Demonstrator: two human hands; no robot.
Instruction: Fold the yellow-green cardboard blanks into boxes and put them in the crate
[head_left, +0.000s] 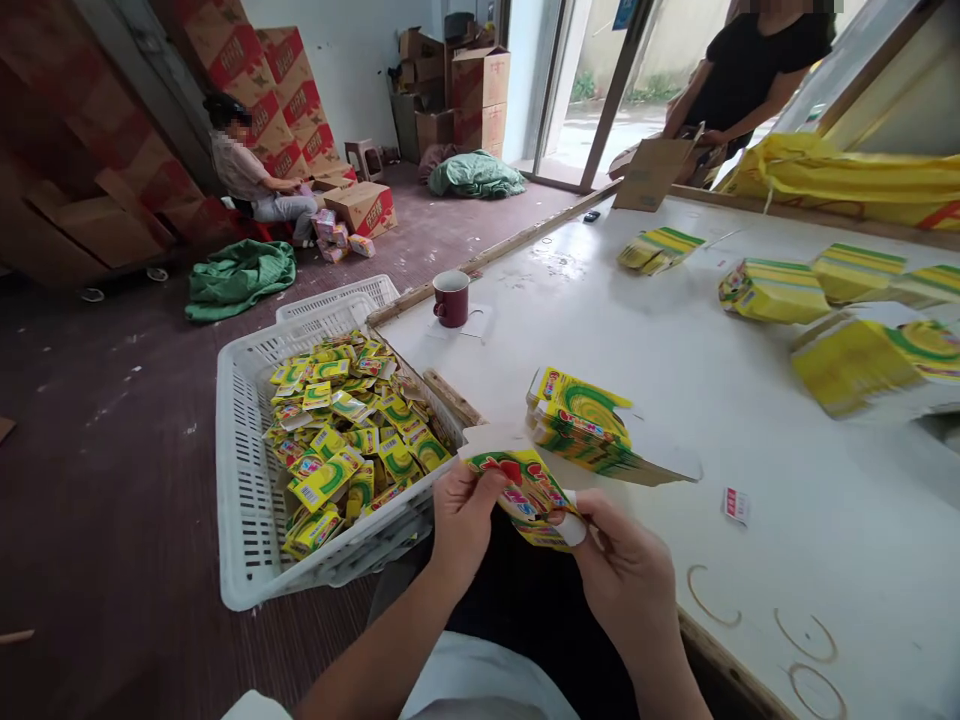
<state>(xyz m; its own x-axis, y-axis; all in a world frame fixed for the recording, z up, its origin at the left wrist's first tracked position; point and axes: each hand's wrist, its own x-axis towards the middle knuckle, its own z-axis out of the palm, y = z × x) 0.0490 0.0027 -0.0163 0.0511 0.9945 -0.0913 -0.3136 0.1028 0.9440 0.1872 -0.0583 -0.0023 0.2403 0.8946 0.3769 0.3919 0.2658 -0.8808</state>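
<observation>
My left hand [461, 520] and my right hand [626, 570] together hold one small yellow-green printed carton [525, 490] just off the near edge of the white table [750, 480]. The carton is partly folded, its white flap up at the left. Right behind it on the table lies a stack of flat unfolded cartons [585, 420]. To my left stands a white plastic basket [240, 480] heaped with several folded yellow cartons [345, 450].
A maroon mug [451, 297] stands at the table's far-left corner. More bundles of flat cartons [772, 290] lie across the table's right side. A person in black stands at the far end with a cardboard sheet [652, 172]. Another person sits on the floor among stacked cardboard boxes [292, 90].
</observation>
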